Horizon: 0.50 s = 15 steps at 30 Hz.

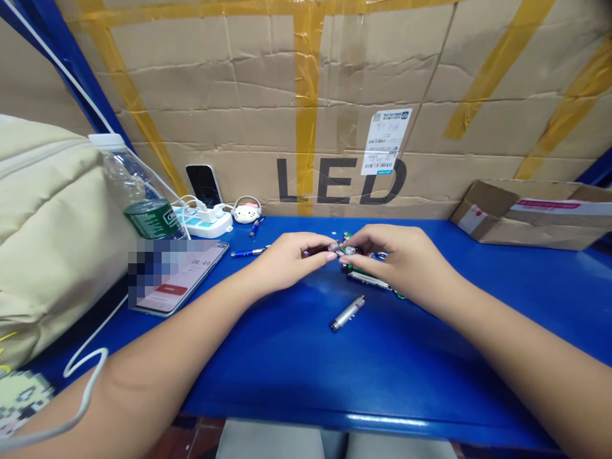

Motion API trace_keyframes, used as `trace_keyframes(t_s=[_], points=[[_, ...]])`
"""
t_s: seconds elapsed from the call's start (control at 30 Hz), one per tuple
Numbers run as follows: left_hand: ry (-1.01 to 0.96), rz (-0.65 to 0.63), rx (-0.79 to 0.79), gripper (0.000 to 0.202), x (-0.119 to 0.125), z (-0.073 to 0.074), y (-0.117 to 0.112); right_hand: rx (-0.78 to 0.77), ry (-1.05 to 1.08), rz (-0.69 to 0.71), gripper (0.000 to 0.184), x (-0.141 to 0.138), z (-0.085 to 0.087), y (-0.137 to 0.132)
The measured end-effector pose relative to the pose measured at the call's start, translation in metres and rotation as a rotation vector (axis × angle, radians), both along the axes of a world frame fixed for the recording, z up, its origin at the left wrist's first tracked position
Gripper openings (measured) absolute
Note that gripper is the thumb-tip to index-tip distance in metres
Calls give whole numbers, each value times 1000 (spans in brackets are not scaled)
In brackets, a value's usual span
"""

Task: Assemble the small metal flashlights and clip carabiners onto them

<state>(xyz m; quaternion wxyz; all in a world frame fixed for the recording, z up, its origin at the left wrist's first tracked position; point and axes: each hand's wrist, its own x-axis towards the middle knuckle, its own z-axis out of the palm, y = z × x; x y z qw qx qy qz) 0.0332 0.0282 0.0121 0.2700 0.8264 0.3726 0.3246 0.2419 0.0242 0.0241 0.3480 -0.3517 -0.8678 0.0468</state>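
Observation:
Both my hands meet over the middle of the blue table [296, 357]. My left hand [291, 258] and my right hand [396, 258] pinch the two ends of a small metal pen-light [340, 248] held just above the surface. Under my right hand lies a little heap of similar pen-lights [368, 278], some green. One silver pen-light [347, 313] lies loose in front of my hands. A blue one [245, 253] lies to the left, and another small one [255, 227] sits farther back.
A phone [179, 280] lies flat at left beside a plastic water bottle [138, 191] and a beige bag [48, 229]. A power strip [203, 220], a standing phone [204, 185] and a white cable are behind. A cardboard wall marked LED [335, 95] backs the table; an open carton [530, 213] sits right.

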Motion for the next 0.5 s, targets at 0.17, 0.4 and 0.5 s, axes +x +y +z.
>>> trace_keyframes(t_s=[0.17,0.4,0.5], points=[[-18,12,-10,26,1,0,-2,-36,-22,-88,11,1,3,-2],[28,16,36,19,2,1,-4,109,-210,-98,8,7,-1,5],[64,4,62,20,2,1,-5,171,-259,-29,6,9,-3,6]])
